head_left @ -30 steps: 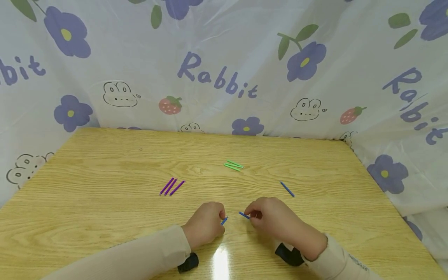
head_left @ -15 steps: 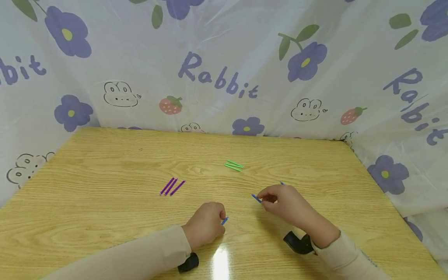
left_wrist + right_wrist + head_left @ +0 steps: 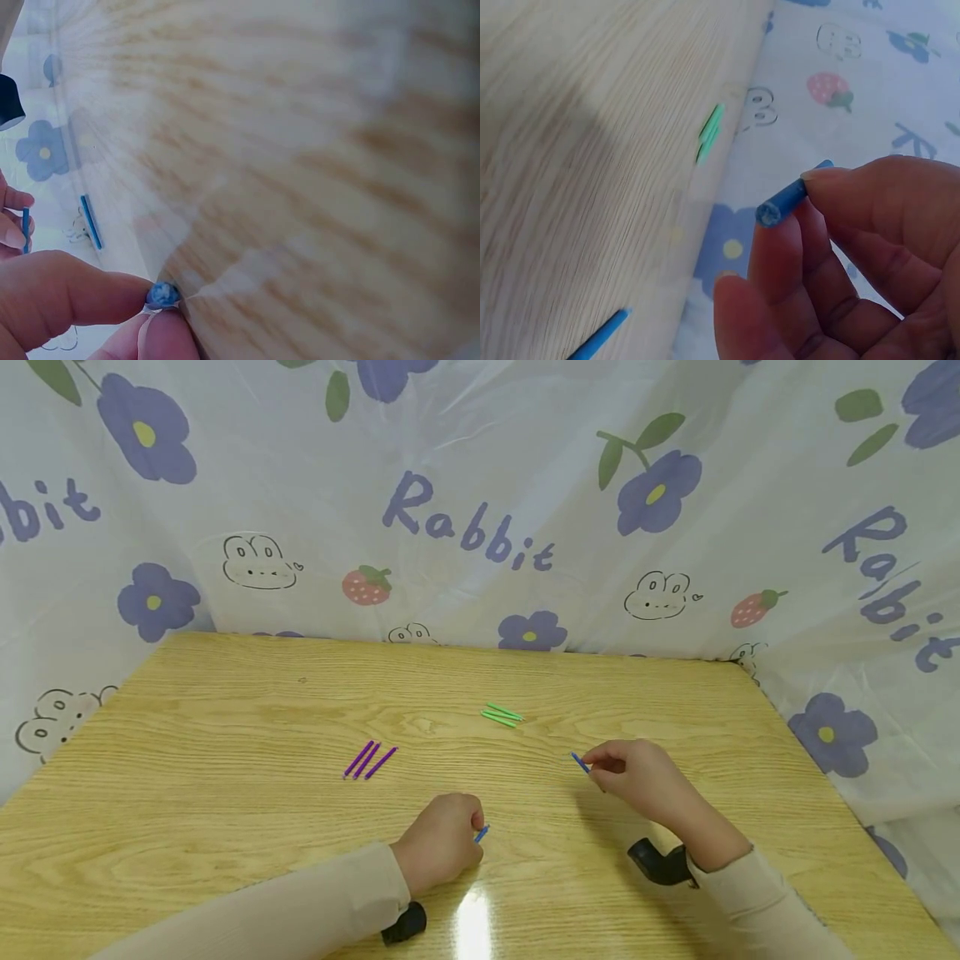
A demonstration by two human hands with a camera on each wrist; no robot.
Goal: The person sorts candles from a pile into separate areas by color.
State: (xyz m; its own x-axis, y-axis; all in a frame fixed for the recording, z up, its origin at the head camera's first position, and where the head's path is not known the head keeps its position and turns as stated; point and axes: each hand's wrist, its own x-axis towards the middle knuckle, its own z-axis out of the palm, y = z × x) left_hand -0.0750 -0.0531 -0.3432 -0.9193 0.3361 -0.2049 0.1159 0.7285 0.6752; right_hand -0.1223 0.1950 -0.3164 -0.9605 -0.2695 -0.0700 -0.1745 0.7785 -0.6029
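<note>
My left hand (image 3: 441, 839) stays low over the wooden table, pinching a thin blue stick (image 3: 482, 833) between thumb and fingers; its blunt, rough end (image 3: 163, 295) faces the left wrist camera. To the right, my right hand (image 3: 636, 777) is raised over the table and pinches a second thin blue stick (image 3: 784, 202) by thumb and fingertip, the stick tilted and pointing up-left in the head view. A third blue stick (image 3: 600, 336) lies on the tabletop beneath; in the head view the right hand hides it.
Three purple sticks (image 3: 370, 761) lie side by side left of centre. Further back, several green sticks (image 3: 501, 716) sit close together. The table (image 3: 225, 693) reaches a patterned curtain (image 3: 465, 460) behind. Black wrist pieces (image 3: 660, 862) hang under both sleeves.
My right hand has moved right and away from me, carrying its blue stick from beside the left hand to over the lying blue stick. The left hand has not moved.
</note>
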